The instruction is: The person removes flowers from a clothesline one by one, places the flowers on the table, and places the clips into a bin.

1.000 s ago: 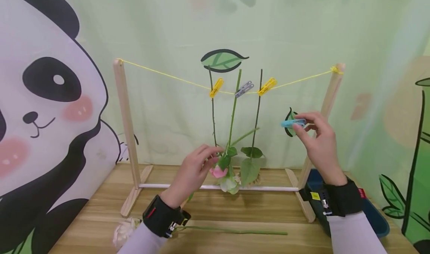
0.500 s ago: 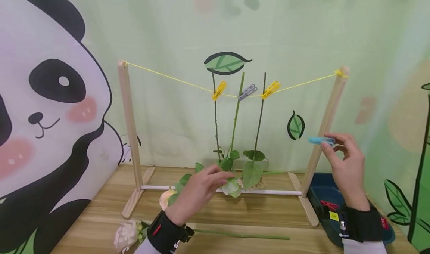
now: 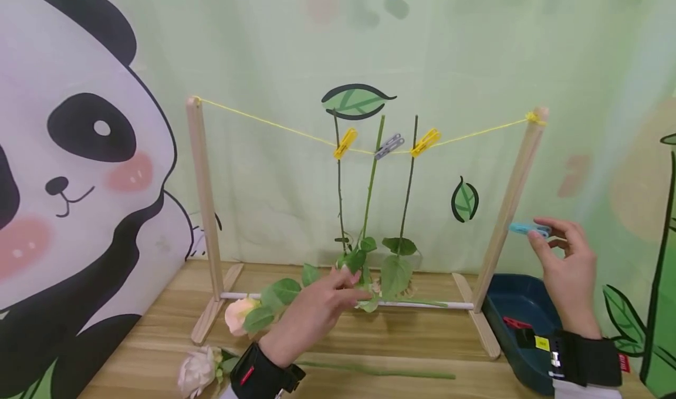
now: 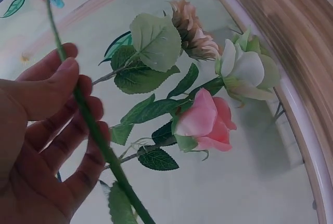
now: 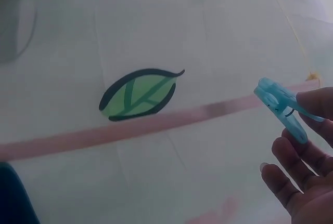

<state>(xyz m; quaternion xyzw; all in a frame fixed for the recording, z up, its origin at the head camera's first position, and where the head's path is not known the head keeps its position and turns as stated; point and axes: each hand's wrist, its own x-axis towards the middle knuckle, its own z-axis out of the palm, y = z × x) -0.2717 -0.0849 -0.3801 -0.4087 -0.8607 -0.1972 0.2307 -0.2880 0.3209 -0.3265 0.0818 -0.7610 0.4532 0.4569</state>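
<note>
2 pinches: L hand (image 3: 319, 306) on stem (image 4: 112, 159), approx. level, peach rose (image 3: 239, 315) at its L end, below yellow line (image 3: 264, 121); R hand (image 3: 569, 267) on blue peg (image 3: 521, 228), well apart, by R post (image 3: 510, 205).

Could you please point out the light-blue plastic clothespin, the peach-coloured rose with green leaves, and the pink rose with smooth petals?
Light-blue plastic clothespin (image 5: 278, 96): right wrist view, on its body.
Peach-coloured rose (image 3: 240, 315): head view, on its bloom.
Pink rose (image 4: 199, 117): left wrist view, on its petals.
</note>
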